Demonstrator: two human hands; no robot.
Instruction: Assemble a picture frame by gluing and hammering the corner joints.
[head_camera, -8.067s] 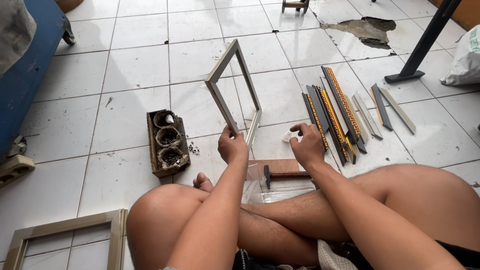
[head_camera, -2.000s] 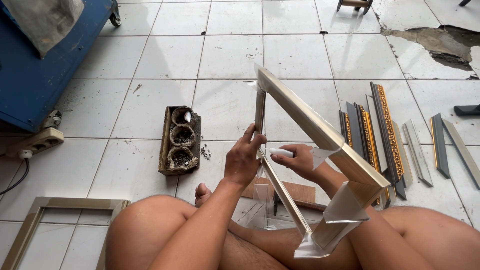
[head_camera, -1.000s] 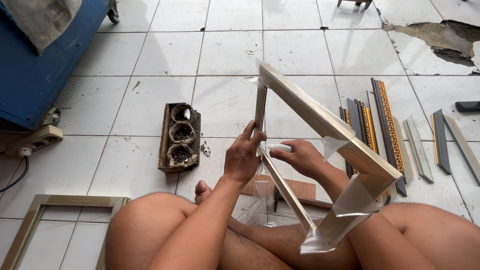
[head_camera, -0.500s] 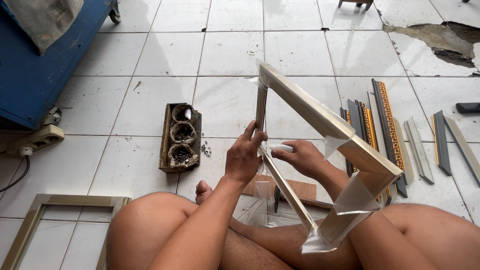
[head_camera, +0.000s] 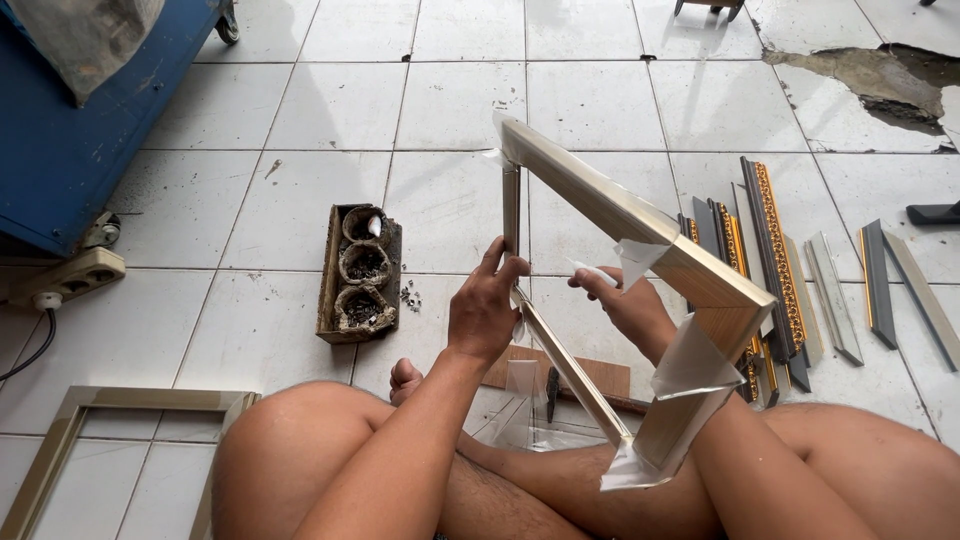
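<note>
I sit on a tiled floor and hold a pale wooden picture frame (head_camera: 600, 205) tilted up in front of me. My left hand (head_camera: 485, 310) grips the frame's lower left corner, where the short upright side meets the bottom rail. My right hand (head_camera: 625, 305) reaches through the frame's opening and holds a small white piece between its fingers. Strips of clear plastic wrap (head_camera: 690, 365) hang from the frame's right side and near corner.
A brown tray with three round cups (head_camera: 360, 270) and small scattered bits lies to the left. Several moulding strips (head_camera: 780, 260) lie at right. Another frame (head_camera: 70, 440) lies at lower left, and a blue cabinet (head_camera: 70, 130) with a power strip (head_camera: 65, 280) stands at far left. A hammer (head_camera: 560, 385) rests on a board below the frame.
The frame, earlier standing on the floor, is now lifted and tilted toward me. Over the last second my hands and the frame have barely moved.
</note>
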